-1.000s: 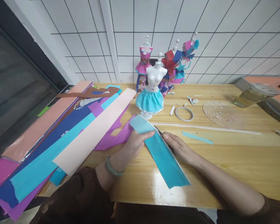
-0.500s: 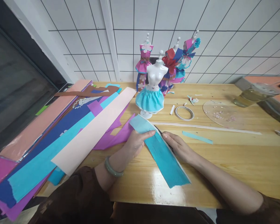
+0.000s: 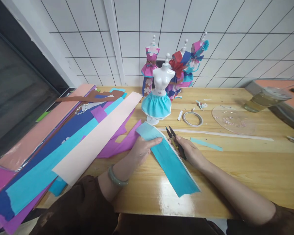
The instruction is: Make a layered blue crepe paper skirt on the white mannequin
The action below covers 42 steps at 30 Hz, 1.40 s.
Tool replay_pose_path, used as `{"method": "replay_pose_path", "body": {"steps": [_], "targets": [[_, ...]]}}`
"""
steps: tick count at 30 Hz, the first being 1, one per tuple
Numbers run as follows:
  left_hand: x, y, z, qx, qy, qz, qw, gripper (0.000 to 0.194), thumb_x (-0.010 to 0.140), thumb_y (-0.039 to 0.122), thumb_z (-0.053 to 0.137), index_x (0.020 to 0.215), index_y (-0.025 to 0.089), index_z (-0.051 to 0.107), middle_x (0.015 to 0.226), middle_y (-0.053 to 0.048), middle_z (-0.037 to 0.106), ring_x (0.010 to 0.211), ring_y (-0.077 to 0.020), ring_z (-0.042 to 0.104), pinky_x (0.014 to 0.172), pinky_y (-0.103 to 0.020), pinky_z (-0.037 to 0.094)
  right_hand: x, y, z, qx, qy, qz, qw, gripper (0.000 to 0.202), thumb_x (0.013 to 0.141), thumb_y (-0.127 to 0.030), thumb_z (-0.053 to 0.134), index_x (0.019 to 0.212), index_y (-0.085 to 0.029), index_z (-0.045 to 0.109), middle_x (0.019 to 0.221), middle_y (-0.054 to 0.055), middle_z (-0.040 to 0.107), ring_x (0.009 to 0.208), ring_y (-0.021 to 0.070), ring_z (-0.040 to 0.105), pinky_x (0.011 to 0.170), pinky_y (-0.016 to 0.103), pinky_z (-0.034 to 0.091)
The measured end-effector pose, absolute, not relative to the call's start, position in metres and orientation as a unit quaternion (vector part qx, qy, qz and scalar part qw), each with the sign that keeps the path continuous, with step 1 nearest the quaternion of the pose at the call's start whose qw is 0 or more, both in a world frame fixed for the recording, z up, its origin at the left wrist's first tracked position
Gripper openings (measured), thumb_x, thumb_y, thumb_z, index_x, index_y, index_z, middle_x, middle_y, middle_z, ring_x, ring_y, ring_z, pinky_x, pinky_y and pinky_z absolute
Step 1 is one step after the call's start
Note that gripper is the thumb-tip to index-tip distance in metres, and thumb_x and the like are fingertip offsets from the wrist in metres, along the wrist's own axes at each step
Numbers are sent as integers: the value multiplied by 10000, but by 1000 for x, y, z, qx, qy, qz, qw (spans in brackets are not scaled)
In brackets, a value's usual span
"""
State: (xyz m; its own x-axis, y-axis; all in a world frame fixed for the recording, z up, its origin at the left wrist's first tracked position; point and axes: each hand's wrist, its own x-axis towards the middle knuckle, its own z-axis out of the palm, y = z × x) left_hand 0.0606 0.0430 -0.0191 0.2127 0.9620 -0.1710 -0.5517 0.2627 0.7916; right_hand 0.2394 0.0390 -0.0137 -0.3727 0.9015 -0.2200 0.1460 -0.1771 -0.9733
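My left hand (image 3: 145, 147) pinches a strip of teal crepe paper (image 3: 174, 171) near its far end, thumb on top. The strip has a paler far end and a white line along its right edge. In my right hand (image 3: 189, 150) is a pair of small dark thread snips (image 3: 172, 135), the blades pointing away from me and slightly apart. They are just right of the strip, not visibly touching it. Beyond the strip stands a small white mannequin (image 3: 163, 78) in a turquoise gathered skirt (image 3: 156, 104).
Coloured crepe sheets (image 3: 98, 138) overlap on the left. Dressed mannequins (image 3: 150, 65) stand against the tiled wall. To the right are a tape roll (image 3: 192, 124), a narrow white strip (image 3: 225, 133), a turquoise scrap (image 3: 207, 144), a round tray (image 3: 217, 122) with small beads and a cup (image 3: 264, 101).
My right hand has drawn slightly back from the strip's edge, and the snips, mostly hidden before, now show with their blades apart. My left hand keeps its hold on the teal strip.
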Motion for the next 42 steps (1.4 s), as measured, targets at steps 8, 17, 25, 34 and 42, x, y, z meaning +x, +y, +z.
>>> {"method": "replay_pose_path", "body": {"steps": [8, 17, 25, 34, 42], "targets": [[60, 41, -29, 417, 358, 453, 702, 339, 628, 256, 771, 911, 134, 630, 936, -58, 668, 865, -188, 618, 827, -348, 476, 240, 44, -13, -428, -508, 673, 324, 426, 806, -589, 509, 748, -166, 509, 499, -89, 238, 431, 62, 189, 420, 230, 132], [59, 41, -28, 490, 358, 412, 679, 318, 695, 290, 718, 967, 140, 648, 1016, -90, 665, 943, -217, 607, 860, -357, 466, 241, 42, -12, -478, -556, 618, 284, 376, 725, -505, 653, 660, -171, 494, 513, -73, 324, 457, 57, 235, 442, 234, 148], [58, 42, -23, 520, 349, 426, 653, 212, 752, 346, 657, 862, 166, 669, 909, -44, 658, 863, -183, 608, 798, -312, 472, 242, 42, -8, -506, -594, 561, 276, 396, 736, -533, 619, 647, -170, 491, 542, -65, 337, 495, 68, 255, 489, 247, 175], [57, 44, -23, 366, 373, 379, 764, 448, 721, 456, 672, 1024, 138, 587, 863, -82, 664, 710, -171, 633, 645, -313, 507, 244, 44, -6, -518, -559, 572, 304, 404, 709, -554, 634, 670, -172, 511, 503, -71, 356, 454, 66, 263, 464, 244, 178], [54, 44, -15, 398, 382, 421, 720, 371, 732, 360, 674, 1015, 169, 530, 836, -44, 656, 701, -141, 621, 613, -252, 479, 248, 47, -10, -500, -488, 619, 359, 417, 731, -502, 655, 597, -193, 409, 476, -78, 309, 427, 59, 241, 432, 246, 138]]}}
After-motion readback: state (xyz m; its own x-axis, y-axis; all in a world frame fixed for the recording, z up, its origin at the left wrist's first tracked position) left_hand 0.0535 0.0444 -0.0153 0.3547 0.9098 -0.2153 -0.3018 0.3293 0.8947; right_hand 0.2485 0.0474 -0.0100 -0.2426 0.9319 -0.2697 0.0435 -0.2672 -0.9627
